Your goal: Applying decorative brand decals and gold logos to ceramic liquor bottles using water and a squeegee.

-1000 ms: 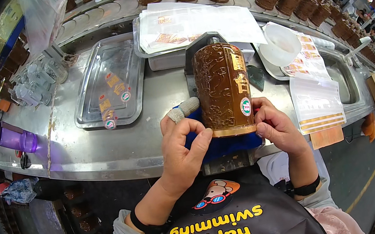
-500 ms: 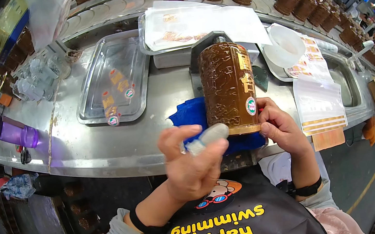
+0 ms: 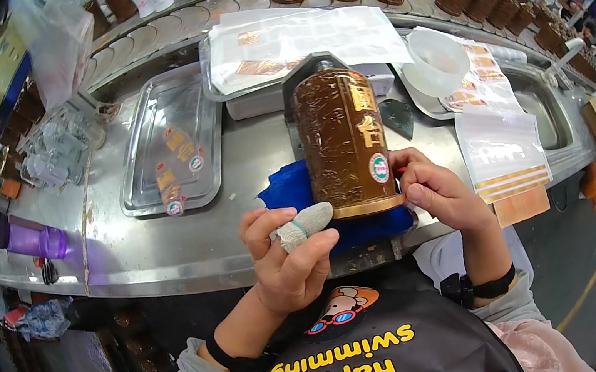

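So the tall brown embossed bottle (image 3: 344,143) is stood upright on the blue cloth (image 3: 291,191) mid-counter, pinched near its base at 3 o'clock by the right hand (image 3: 435,191), while the left hand (image 3: 286,258), loosely curled and holding nothing, is kept just off at 8 o'clock, so label smoothing looks underway and a firm fingertip press seems needed next.

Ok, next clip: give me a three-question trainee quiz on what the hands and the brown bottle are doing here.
1. True or false: the right hand touches the brown bottle.
2. The bottle stands on: A) blue cloth B) metal tray C) white bowl
3. What covers a finger of the left hand?

Key: 1 true; 2 A; 3 a grey-white fabric finger cot.
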`<action>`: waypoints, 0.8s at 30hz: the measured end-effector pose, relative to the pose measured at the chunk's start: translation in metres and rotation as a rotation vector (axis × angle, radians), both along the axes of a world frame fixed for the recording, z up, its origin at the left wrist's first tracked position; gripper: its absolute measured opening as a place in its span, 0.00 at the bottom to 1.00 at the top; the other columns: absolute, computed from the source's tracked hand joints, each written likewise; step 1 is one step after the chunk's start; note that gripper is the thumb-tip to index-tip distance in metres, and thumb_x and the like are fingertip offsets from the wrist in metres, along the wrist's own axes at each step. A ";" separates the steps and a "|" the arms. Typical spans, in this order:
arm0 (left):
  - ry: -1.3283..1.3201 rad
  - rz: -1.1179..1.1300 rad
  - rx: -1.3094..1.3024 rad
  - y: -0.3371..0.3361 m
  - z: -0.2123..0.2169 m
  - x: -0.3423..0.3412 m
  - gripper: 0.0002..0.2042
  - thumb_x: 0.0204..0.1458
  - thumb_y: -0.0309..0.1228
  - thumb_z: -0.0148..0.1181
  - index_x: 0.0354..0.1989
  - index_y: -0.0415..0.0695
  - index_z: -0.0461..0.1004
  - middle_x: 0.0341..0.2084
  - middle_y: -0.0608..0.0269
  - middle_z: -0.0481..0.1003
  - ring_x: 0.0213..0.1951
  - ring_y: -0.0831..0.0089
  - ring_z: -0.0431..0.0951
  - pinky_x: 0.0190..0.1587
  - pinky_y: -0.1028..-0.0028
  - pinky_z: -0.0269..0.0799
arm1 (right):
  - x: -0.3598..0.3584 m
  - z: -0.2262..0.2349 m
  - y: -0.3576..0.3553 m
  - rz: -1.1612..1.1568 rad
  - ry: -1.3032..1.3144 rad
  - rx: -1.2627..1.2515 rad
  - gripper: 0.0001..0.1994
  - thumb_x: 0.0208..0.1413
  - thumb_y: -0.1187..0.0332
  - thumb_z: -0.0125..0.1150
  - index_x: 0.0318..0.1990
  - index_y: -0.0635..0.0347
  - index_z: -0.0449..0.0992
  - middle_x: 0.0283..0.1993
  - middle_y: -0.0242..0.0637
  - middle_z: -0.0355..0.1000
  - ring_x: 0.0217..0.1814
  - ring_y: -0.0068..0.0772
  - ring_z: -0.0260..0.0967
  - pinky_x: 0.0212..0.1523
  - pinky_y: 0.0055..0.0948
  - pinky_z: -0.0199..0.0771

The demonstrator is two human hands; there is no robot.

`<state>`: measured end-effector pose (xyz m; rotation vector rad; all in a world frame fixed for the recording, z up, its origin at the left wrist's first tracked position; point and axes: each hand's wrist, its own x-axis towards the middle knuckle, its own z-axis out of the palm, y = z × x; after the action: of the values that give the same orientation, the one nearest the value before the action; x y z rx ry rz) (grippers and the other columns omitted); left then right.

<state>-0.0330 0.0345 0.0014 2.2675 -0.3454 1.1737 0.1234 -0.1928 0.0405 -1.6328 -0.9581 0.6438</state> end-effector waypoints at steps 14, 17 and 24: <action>-0.002 -0.096 0.182 0.000 0.026 0.015 0.08 0.51 0.31 0.63 0.39 0.53 0.72 0.41 0.62 0.74 0.47 0.60 0.66 0.53 0.52 0.59 | 0.000 0.001 -0.001 -0.001 -0.032 0.044 0.14 0.62 0.60 0.56 0.31 0.61 0.69 0.49 0.39 0.62 0.44 0.25 0.59 0.43 0.24 0.63; 0.013 -0.042 0.152 -0.003 0.023 0.019 0.14 0.49 0.33 0.64 0.45 0.50 0.72 0.44 0.58 0.74 0.47 0.57 0.66 0.54 0.52 0.58 | 0.001 -0.005 -0.001 -0.008 -0.093 0.061 0.14 0.61 0.59 0.57 0.31 0.61 0.69 0.48 0.38 0.62 0.42 0.25 0.59 0.42 0.24 0.63; 0.250 0.111 0.170 -0.007 0.024 0.031 0.34 0.52 0.46 0.62 0.61 0.35 0.61 0.52 0.47 0.70 0.54 0.46 0.66 0.61 0.49 0.52 | 0.000 0.001 -0.002 -0.001 0.067 0.039 0.14 0.65 0.60 0.52 0.32 0.62 0.70 0.49 0.37 0.62 0.37 0.23 0.61 0.39 0.23 0.65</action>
<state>-0.0020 0.0272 0.0256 2.5761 -0.2320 0.9283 0.1235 -0.1950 0.0412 -1.5683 -0.9158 0.6711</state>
